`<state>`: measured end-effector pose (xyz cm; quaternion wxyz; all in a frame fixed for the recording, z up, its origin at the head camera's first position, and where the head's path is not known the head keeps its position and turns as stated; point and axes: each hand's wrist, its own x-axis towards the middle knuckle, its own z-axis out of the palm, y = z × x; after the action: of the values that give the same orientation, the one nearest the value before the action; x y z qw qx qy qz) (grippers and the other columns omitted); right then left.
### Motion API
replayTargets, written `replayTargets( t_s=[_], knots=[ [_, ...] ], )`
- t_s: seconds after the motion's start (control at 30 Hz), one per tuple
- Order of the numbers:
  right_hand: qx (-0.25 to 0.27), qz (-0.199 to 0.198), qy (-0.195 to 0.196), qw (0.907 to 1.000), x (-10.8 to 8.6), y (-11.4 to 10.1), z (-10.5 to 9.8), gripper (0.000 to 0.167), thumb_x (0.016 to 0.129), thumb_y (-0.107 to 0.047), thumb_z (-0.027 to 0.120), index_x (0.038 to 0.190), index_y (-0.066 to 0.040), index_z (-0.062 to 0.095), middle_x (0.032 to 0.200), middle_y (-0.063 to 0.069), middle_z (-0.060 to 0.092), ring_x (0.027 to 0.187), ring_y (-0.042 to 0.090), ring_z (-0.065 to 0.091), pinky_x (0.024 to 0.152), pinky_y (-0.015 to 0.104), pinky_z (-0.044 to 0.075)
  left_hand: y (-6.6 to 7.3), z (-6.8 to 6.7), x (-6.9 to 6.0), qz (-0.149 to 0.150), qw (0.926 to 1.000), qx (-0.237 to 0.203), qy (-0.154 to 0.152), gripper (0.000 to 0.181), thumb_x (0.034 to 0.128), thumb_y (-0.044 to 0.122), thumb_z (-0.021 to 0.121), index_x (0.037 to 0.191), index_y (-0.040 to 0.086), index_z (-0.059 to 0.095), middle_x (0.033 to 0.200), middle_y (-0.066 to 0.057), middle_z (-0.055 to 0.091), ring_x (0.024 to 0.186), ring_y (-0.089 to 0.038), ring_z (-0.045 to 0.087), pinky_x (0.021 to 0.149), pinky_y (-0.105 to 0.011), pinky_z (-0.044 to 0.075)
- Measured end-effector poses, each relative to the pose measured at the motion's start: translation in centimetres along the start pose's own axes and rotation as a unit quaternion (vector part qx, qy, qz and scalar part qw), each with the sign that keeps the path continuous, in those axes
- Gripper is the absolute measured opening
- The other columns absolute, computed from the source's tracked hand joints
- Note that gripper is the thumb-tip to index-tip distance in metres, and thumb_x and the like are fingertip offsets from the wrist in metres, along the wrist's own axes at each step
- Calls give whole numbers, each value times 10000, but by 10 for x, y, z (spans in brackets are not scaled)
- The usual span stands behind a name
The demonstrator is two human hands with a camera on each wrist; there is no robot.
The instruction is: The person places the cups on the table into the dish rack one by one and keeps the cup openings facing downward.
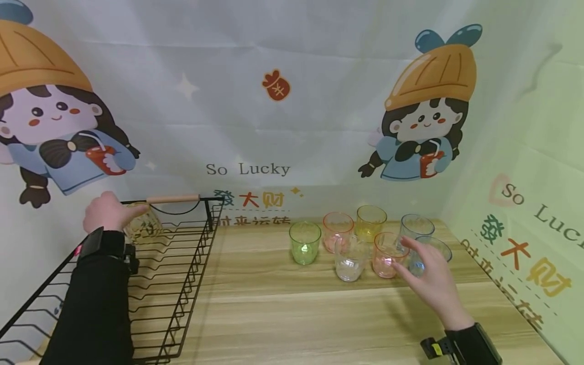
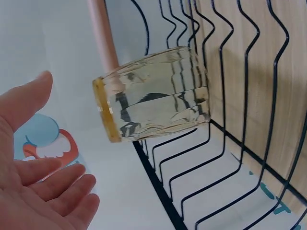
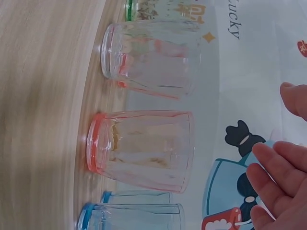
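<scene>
In the black wire rack [image 1: 182, 304] stands a yellow-tinted glass [image 1: 145, 223], at the far end by the wooden handle. Beside it is the left hand [image 1: 106, 213]; in the left wrist view this hand [image 2: 48, 163] is apart from the glass [image 2: 158, 96], thumb and fingers spread. Over the front pink glass [image 1: 385, 263] hovers the right hand [image 1: 431, 276], its thumb and fingers apart. The right wrist view shows that pink glass [image 3: 144, 148] with a gap between it and the right hand [image 3: 283, 167].
Around the pink glass stand a clear glass [image 1: 350, 266], a green glass [image 1: 304, 246], another pink glass [image 1: 335, 235], a yellow glass [image 1: 371, 225] and two blue glasses, one at the back [image 1: 417, 225]. A printed cloth [image 1: 319, 126] hangs behind the wooden table [image 1: 274, 324].
</scene>
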<state>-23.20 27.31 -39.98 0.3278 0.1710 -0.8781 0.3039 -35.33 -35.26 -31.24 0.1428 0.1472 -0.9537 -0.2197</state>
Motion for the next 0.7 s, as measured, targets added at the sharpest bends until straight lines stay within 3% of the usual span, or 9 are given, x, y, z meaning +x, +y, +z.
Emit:
replayTargets(
  t_s=[0.33, 0.7],
  knots=[
    [-413, -319, -147, 9985, 5, -2, 1, 595, 759, -75, 827, 1272, 78, 568, 1181, 225, 648, 1026, 407, 585, 908, 597, 442, 5, -10, -2, 455, 9989, 119, -51, 741, 853, 492, 707, 1059, -178, 464, 917, -313, 502, 783, -452, 511, 549, -458, 451],
    [-725, -542, -195, 9957, 9, 7, 1, 631, 727, -102, 848, 1264, 83, 574, 1201, 236, 637, 1071, 433, 579, 962, 607, 425, 10, -16, -7, 951, 9954, 127, 67, 898, 875, 518, 681, 1288, -227, 399, 1151, -431, 471, 998, -578, 498, 744, -632, 477]
  ],
)
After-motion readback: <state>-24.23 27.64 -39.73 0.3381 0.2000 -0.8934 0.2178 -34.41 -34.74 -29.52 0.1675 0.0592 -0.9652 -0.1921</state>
